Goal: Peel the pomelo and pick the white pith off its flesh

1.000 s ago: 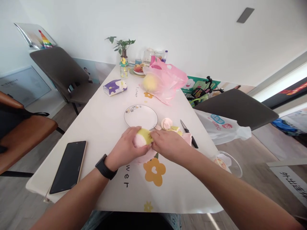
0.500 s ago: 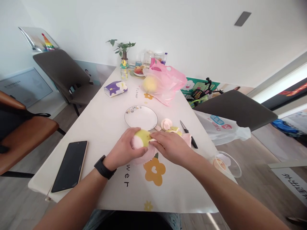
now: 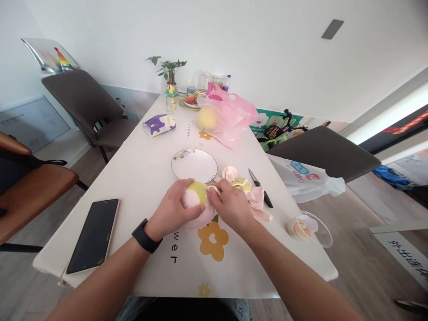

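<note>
My left hand, with a black watch at the wrist, is wrapped round the left side of a partly peeled pomelo. Yellow-green rind still covers part of its top; pale pink pith shows elsewhere. My right hand is closed at the fruit's upper right, pinching a strip of peel between thumb and fingers. Several torn peel pieces lie just right of that hand, beside a knife with a black handle. Just beyond the pomelo sits a round white plate with nothing on it.
A phone lies at the near left. Farther back are a tissue pack, a pink bag with a yellow pomelo, and a potted plant. A white plastic bag and a clear cup are at the right edge.
My right hand has turned and drawn in its fingers, lifting the strip of peel at the pomelo's top. More peel pieces show to its right. The view has shifted slightly.
</note>
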### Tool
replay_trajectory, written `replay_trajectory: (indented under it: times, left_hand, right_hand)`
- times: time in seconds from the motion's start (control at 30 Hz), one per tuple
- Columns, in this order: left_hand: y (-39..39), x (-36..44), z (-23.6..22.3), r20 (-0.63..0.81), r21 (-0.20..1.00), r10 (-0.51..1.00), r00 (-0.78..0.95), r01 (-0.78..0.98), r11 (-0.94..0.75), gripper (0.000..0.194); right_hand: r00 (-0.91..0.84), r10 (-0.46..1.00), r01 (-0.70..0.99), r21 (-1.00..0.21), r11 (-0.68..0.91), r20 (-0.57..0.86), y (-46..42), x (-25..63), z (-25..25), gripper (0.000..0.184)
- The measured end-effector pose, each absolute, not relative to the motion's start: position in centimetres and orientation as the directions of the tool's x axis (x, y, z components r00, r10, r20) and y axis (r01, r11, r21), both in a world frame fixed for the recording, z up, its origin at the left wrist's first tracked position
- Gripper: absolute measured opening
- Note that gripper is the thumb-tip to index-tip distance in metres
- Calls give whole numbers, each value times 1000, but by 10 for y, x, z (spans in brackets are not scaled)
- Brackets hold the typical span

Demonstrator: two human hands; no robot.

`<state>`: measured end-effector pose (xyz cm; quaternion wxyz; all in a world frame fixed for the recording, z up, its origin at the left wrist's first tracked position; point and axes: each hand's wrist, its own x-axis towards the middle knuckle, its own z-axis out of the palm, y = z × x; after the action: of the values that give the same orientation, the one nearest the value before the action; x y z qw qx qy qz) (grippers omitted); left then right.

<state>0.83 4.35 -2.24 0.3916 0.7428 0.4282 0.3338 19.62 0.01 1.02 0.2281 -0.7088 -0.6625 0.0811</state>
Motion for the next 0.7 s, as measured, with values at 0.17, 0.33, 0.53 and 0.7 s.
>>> replay_trajectory:
  times: [0.17, 0.33, 0.53, 0.7]
  left_hand:
    - [41, 6, -24, 158, 864, 908, 388, 391, -318, 67]
    - [38, 5, -25, 180, 858, 903, 389, 387, -338, 66]
    - [37, 11, -23, 155, 858, 926, 345, 417, -299, 64]
    - [33, 8, -25, 189, 840, 911, 368, 419, -344, 66]
  right_hand:
    - [202, 974, 667, -743, -59, 104, -9, 198, 5, 21]
    - [71, 985, 642, -763, 75, 156, -9, 198, 5, 26]
    - [148, 937, 778, -622, 87, 317, 6, 186, -7, 28]
    - [529, 848, 314, -937, -154, 38, 22, 197, -26, 37]
